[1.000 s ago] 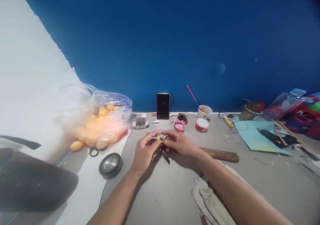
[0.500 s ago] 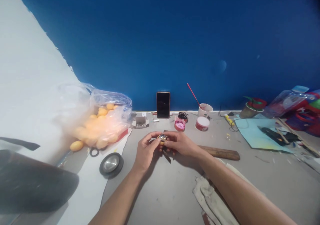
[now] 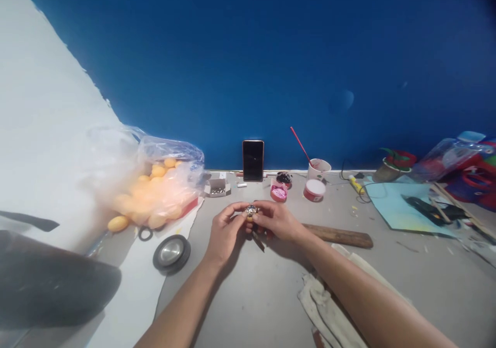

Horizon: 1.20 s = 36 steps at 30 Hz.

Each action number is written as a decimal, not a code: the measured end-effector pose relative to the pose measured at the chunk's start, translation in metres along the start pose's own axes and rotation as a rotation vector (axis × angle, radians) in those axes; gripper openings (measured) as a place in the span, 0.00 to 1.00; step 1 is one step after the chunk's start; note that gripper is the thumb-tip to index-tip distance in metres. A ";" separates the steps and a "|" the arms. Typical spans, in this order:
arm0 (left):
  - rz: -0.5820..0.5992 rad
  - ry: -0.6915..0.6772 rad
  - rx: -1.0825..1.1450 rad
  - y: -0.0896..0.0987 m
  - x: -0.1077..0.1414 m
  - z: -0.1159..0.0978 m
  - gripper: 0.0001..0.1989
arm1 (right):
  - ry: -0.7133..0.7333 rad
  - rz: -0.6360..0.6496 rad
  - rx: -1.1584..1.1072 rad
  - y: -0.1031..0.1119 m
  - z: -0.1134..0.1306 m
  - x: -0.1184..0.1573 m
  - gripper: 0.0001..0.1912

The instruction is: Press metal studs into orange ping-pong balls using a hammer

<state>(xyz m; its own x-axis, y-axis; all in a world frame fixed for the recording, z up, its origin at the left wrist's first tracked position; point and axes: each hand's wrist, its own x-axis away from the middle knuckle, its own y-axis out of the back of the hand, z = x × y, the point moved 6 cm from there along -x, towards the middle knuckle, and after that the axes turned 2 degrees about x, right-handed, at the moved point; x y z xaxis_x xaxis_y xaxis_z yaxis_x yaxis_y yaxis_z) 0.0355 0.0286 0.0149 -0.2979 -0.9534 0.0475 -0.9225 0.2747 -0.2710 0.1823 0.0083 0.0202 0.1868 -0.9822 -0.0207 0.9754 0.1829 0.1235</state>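
A small round piece (image 3: pixel 251 211), silvery on top with yellow below, is pinched between both hands above the middle of the table. My left hand (image 3: pixel 228 232) grips it from the left with thumb and fingers. From the right, my right hand (image 3: pixel 279 221) holds the same piece, fingers curled beneath. A dark pointed blade or tool (image 3: pixel 258 241) shows just under the hands; its other end is hidden, and I cannot tell whether it is held or lying there.
Behind the hands stand a phone (image 3: pixel 253 161), a small box of metal bits (image 3: pixel 217 188) and a red tub (image 3: pixel 314 190). A wooden stick (image 3: pixel 343 235) and cloth (image 3: pixel 329 306) lie right, a round metal-centred disc (image 3: pixel 171 255) and a bag of yellow balls (image 3: pixel 163 193) left.
Both hands keep their hold on the small piece, which looks slightly tilted, with more silver showing. The whole view has shifted a little.
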 end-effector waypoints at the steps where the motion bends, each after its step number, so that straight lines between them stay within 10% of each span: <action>1: -0.002 0.001 -0.003 0.000 0.000 0.000 0.20 | -0.009 -0.001 -0.014 0.000 0.000 0.000 0.19; 36: 0.004 0.008 0.090 0.000 -0.002 0.013 0.23 | 0.118 -0.052 0.061 -0.009 0.014 0.007 0.13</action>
<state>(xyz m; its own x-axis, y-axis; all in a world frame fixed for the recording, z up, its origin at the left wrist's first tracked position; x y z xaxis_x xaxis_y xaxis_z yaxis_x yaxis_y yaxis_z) 0.0392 0.0290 0.0021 -0.3040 -0.9512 0.0536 -0.8956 0.2661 -0.3564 0.1734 -0.0010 0.0324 0.1522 -0.9777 -0.1447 0.9758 0.1254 0.1789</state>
